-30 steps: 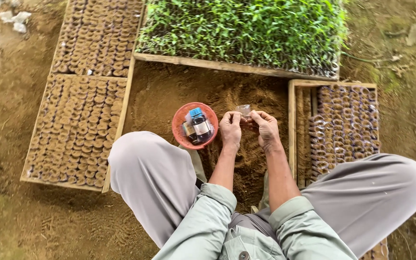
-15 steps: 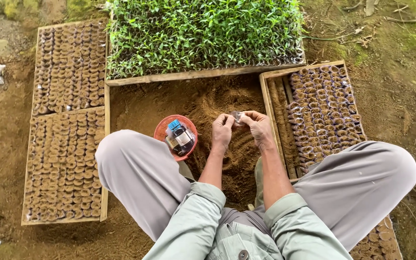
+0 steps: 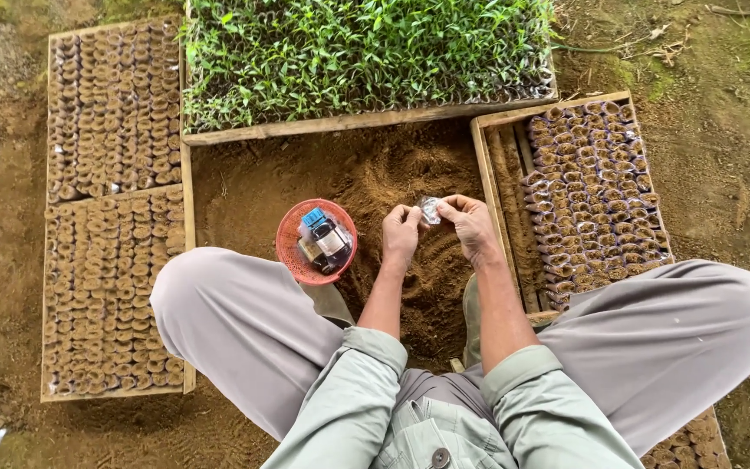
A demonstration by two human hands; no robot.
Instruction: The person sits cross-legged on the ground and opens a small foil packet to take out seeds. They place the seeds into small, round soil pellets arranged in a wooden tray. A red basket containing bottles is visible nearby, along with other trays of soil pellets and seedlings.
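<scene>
I sit on the soil with my knees spread. My left hand (image 3: 401, 234) and my right hand (image 3: 470, 227) meet over a mound of loose brown soil (image 3: 392, 178), and both pinch a small clear plastic bag (image 3: 430, 209) between their fingertips. Just left of my left hand stands a small red basket (image 3: 292, 252) that holds a dark bottle with a blue cap (image 3: 327, 241) and another small packet.
Wooden trays ring the soil mound: two at the left (image 3: 115, 260) packed with soil-filled pots, one at the back full of green seedlings (image 3: 358, 52), one at the right (image 3: 596, 191) partly filled with small bagged pots. Bare earth lies around them.
The view has shifted, so the trays and basket sit further left and lower in the picture. My hands stay together on the small bag, with the fingers working at it.
</scene>
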